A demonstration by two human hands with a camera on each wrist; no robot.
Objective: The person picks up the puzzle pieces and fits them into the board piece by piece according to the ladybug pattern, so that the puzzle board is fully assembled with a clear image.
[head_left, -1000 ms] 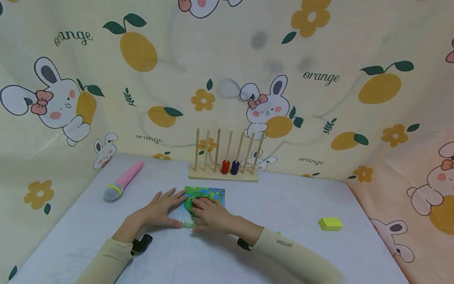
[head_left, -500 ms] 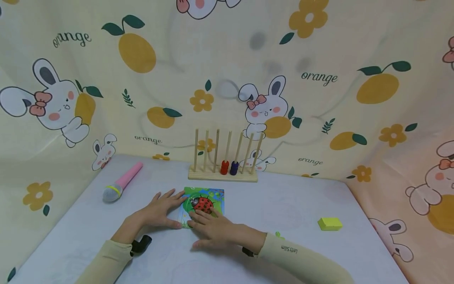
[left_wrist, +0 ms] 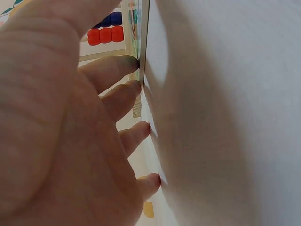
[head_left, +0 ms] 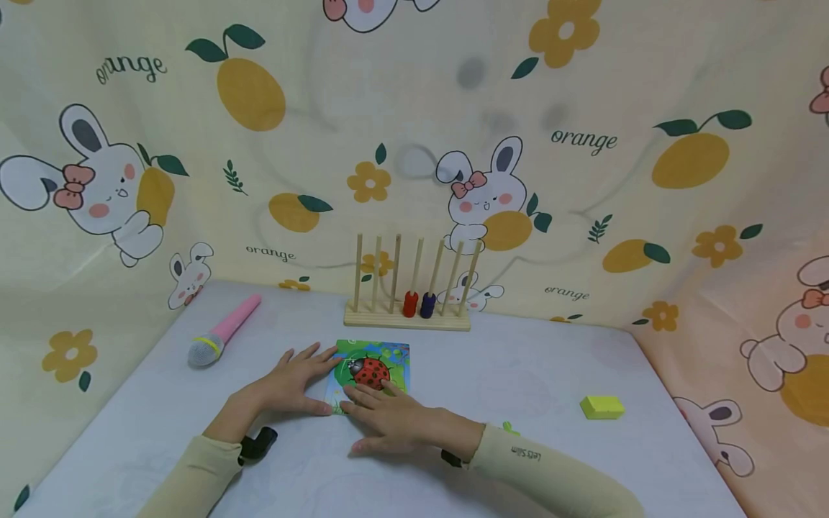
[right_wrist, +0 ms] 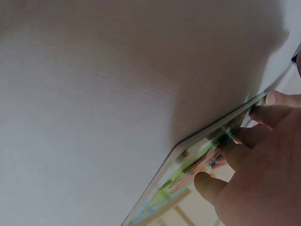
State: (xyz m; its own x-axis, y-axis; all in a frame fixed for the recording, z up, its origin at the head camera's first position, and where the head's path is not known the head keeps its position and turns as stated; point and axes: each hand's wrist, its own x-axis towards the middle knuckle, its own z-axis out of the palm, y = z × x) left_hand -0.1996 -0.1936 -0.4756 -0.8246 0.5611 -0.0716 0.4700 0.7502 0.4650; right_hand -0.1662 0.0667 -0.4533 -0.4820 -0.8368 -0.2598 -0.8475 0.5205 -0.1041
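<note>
A thin square picture board [head_left: 369, 373] with a red ladybug on green and blue lies flat on the white table [head_left: 518, 360]. My left hand [head_left: 289, 381] spreads its fingers along the board's left side; in the left wrist view the left hand's thumb and first fingertips [left_wrist: 134, 63] touch its edge or lie close to it. My right hand [head_left: 391, 421] lies over the near right part, its straight fingers resting on the picture, as the right wrist view also shows with the hand [right_wrist: 263, 155] above the board [right_wrist: 188, 167]. The right hand hides the board's near right corner in the head view.
Behind the board stands a wooden peg rack [head_left: 406, 320] with red beads [head_left: 411, 304] and dark blue beads [head_left: 428, 306]. A pink toy microphone [head_left: 223, 331] lies at the left. A yellow-green block [head_left: 602, 407] sits at the right. A small green piece [head_left: 509, 429] shows behind the right sleeve.
My right hand has drawn back toward me from over the ladybug to the board's near part, uncovering the ladybug. My left hand has stayed at the left edge.
</note>
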